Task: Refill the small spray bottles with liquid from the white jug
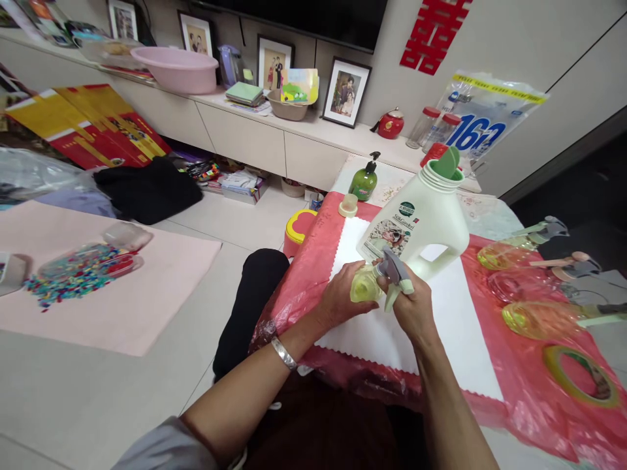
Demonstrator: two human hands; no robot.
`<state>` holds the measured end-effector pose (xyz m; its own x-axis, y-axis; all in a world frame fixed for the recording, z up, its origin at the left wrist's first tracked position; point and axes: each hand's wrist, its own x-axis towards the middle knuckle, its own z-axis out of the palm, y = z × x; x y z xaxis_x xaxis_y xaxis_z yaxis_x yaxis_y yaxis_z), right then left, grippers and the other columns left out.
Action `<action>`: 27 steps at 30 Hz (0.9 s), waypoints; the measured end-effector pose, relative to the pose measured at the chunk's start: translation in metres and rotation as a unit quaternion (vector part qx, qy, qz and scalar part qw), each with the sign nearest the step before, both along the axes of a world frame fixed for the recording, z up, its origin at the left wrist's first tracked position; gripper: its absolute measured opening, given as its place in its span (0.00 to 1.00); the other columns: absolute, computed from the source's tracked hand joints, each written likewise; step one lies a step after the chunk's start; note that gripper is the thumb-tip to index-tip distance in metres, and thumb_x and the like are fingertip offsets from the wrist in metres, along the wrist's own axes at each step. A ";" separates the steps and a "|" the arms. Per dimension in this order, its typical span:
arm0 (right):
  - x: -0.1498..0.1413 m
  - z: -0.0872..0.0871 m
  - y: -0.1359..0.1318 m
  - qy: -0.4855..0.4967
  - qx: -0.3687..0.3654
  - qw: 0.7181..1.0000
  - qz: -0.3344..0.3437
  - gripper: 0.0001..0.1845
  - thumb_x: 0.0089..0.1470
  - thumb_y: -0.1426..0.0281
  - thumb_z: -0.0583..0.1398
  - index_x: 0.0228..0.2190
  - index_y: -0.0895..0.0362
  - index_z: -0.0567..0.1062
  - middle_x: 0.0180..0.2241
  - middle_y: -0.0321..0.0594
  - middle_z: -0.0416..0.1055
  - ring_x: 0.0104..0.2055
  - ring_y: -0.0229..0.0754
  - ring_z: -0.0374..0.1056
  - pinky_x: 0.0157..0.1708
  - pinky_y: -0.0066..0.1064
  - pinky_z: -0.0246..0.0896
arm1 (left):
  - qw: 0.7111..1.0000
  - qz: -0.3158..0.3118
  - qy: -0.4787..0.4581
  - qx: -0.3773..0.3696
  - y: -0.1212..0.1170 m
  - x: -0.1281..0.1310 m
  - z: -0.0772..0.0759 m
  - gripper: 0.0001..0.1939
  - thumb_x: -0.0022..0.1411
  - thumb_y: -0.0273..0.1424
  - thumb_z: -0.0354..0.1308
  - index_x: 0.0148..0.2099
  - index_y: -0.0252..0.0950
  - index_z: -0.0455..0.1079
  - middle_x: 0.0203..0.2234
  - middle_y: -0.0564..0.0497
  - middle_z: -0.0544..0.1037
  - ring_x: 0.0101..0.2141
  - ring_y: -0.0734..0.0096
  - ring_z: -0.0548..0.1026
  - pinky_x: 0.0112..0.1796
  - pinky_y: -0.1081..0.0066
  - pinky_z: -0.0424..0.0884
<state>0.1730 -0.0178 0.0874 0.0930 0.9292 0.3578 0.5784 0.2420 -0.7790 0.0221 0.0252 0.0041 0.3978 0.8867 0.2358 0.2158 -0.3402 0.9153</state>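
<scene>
My left hand (343,300) is closed around a small yellow-green bottle (365,285) above a white cloth (392,326). My right hand (414,307) grips the grey and pale green trigger spray head (396,277) that sits on this bottle. Just behind both hands stands a large white detergent jug (421,222) with a green funnel (448,164) in its mouth. A silver bangle is on my left wrist.
The table has a red plastic cover (533,391). On it are a green pump bottle (365,179), a small cap (348,205), several more spray bottles (539,320) and a tape roll (580,375) at right. A cabinet with photos is behind; beads lie on a pink mat at left.
</scene>
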 end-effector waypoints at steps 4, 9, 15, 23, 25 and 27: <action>-0.004 0.002 0.001 0.002 0.017 1.000 -0.013 0.11 0.57 0.64 0.62 0.40 0.55 0.80 0.36 0.37 0.76 0.37 0.41 0.71 0.39 0.30 0.67 | 0.999 -0.016 0.006 -0.040 -0.002 -0.004 0.008 0.48 0.49 0.44 0.74 0.67 0.36 0.57 0.61 0.37 0.70 0.60 0.44 0.70 0.59 0.50 0.69; -0.009 0.000 0.001 0.020 0.031 0.999 -0.028 0.10 0.56 0.66 0.62 0.38 0.56 0.79 0.31 0.36 0.74 0.34 0.40 0.70 0.39 0.30 0.68 | 0.996 -0.030 0.058 -0.067 -0.007 -0.011 0.025 0.47 0.54 0.47 0.70 0.69 0.37 0.54 0.61 0.36 0.69 0.61 0.41 0.68 0.59 0.46 0.66; -0.012 -0.016 0.000 0.067 0.056 0.995 -0.049 0.13 0.55 0.64 0.63 0.41 0.55 0.79 0.33 0.37 0.75 0.36 0.41 0.72 0.42 0.33 0.70 | 0.989 -0.033 0.121 -0.078 -0.010 -0.011 0.041 0.49 0.54 0.42 0.70 0.69 0.27 0.52 0.59 0.28 0.69 0.59 0.36 0.69 0.57 0.45 0.67; -0.017 -0.041 0.002 0.130 0.077 0.986 -0.069 0.17 0.56 0.63 0.63 0.46 0.54 0.78 0.43 0.40 0.76 0.45 0.43 0.73 0.47 0.35 0.71 | 0.997 -0.002 0.059 -0.044 -0.018 -0.023 0.051 0.34 0.58 0.23 0.56 0.68 0.34 0.59 0.64 0.36 0.68 0.64 0.47 0.66 0.63 0.50 0.63; -0.019 -0.044 0.002 0.136 0.079 0.985 -0.076 0.18 0.55 0.63 0.63 0.47 0.54 0.78 0.44 0.40 0.76 0.46 0.44 0.73 0.49 0.36 0.70 | 1.000 0.015 -0.016 -0.004 -0.020 -0.023 0.057 0.27 0.63 0.24 0.51 0.64 0.36 0.64 0.61 0.40 0.72 0.62 0.54 0.69 0.63 0.53 0.63; -0.020 -0.047 0.003 0.140 0.082 0.983 -0.085 0.18 0.55 0.62 0.63 0.47 0.54 0.78 0.45 0.41 0.76 0.47 0.45 0.73 0.51 0.38 0.70 | 0.996 0.014 -0.091 0.012 -0.020 -0.020 0.061 0.20 0.68 0.27 0.50 0.60 0.38 0.69 0.57 0.43 0.76 0.59 0.58 0.73 0.62 0.56 0.65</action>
